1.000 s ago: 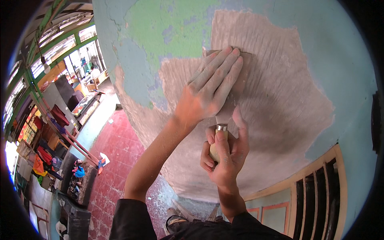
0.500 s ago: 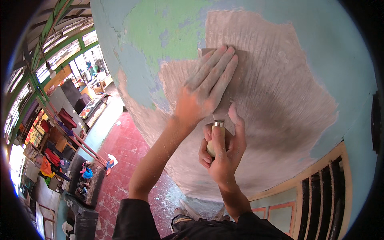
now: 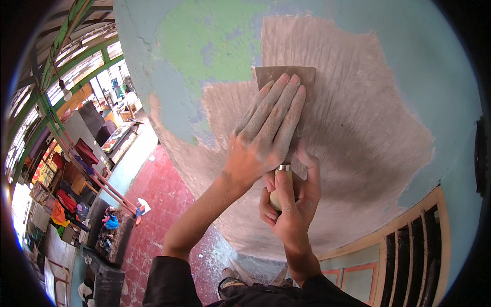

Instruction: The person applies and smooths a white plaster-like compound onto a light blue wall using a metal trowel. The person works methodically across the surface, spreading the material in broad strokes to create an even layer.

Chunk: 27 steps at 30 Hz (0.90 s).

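Observation:
A wide, grey-bladed paint scraper (image 3: pixel 304 97) lies against the wall, its edge at the border of green paint and bared plaster. My right hand (image 3: pixel 294 204) is wrapped round its pale handle, below the metal collar. My left hand (image 3: pixel 268 125), dusted with powder, rests flat on the blade with its fingers stretched upward and pressing on it. Around the scraper spreads a rough, greyish-pink patch of bared plaster (image 3: pixel 363 112). Green paint (image 3: pixel 209 41) still covers the wall to the upper left. The left hand hides part of the blade.
Blue-green wall paint (image 3: pixel 419 66) borders the patch on the right. A wooden frame with dark slats (image 3: pixel 414 245) is at the lower right. Red floor tiles (image 3: pixel 153 204) with pale debris lie below left. Dark benches, clothes and a hanging bulb (image 3: pixel 66 93) stand farther left.
Both hands and the scraper have shifted slightly down. More of the blade's upper edge shows beyond the left fingertips. Each hand keeps its place on the tool.

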Each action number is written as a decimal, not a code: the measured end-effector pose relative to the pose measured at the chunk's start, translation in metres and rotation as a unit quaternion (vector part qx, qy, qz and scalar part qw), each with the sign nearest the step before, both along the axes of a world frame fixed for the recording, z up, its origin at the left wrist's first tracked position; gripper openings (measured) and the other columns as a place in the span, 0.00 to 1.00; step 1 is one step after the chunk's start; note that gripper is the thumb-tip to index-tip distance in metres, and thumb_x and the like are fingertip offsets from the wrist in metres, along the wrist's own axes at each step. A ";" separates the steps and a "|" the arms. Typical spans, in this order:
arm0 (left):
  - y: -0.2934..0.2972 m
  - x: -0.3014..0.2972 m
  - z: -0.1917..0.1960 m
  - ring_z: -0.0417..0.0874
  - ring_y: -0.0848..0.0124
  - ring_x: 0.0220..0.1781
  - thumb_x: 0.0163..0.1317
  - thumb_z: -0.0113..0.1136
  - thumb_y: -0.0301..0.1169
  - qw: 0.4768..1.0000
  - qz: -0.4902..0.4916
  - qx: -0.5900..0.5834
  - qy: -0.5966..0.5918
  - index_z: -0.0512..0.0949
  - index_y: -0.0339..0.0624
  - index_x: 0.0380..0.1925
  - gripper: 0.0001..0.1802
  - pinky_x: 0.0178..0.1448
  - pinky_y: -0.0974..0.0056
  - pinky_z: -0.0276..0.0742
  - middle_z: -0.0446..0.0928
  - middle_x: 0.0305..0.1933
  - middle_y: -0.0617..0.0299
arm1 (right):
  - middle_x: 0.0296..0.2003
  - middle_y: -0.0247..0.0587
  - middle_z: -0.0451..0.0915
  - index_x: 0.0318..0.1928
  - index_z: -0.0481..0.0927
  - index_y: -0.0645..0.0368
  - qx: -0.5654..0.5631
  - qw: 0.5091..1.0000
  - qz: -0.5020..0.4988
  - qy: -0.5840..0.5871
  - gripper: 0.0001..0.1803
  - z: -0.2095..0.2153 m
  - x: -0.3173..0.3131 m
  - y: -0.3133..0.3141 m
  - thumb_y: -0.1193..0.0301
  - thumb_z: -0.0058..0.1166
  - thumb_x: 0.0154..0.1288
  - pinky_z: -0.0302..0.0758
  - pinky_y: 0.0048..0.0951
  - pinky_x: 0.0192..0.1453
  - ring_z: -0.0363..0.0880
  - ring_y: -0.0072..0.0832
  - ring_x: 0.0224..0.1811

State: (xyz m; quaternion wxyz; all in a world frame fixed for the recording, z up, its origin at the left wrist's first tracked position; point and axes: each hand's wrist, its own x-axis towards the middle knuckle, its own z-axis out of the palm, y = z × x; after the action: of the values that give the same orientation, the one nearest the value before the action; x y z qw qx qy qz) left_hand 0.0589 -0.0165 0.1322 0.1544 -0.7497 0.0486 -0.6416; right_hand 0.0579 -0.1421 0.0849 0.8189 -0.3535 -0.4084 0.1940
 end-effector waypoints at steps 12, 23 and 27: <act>0.000 -0.004 -0.004 0.76 0.56 0.65 0.55 0.57 0.21 1.000 -0.014 0.004 0.018 0.76 0.31 0.56 0.25 0.66 0.53 0.77 0.76 0.61 0.52 | 0.29 0.39 0.68 0.59 0.57 0.52 0.002 1.000 -0.030 0.008 0.17 -0.013 -0.009 0.007 0.68 0.43 0.76 0.52 0.18 0.11 0.60 0.15 0.11; 0.006 -0.002 0.004 0.76 0.56 0.65 0.52 0.58 0.20 1.000 -0.012 0.017 0.005 0.75 0.30 0.56 0.27 0.65 0.53 0.78 0.76 0.61 0.51 | 0.28 0.38 0.67 0.62 0.56 0.50 0.010 0.999 -0.034 0.007 0.20 -0.009 -0.007 0.014 0.68 0.44 0.76 0.51 0.18 0.10 0.59 0.15 0.11; 0.014 0.004 0.024 0.76 0.56 0.65 0.52 0.58 0.21 0.998 -0.024 0.034 -0.044 0.76 0.31 0.56 0.27 0.65 0.53 0.78 0.76 0.61 0.51 | 0.28 0.39 0.68 0.62 0.56 0.51 0.030 0.999 -0.020 -0.018 0.20 0.014 -0.002 0.022 0.68 0.44 0.76 0.51 0.18 0.10 0.58 0.14 0.11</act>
State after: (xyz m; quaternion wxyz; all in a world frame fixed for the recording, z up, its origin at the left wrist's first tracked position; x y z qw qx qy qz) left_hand 0.0633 -0.0025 0.1561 0.1664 -0.7137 0.0821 -0.6754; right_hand 0.0562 -0.1198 0.0992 0.8254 -0.3403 -0.4215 0.1589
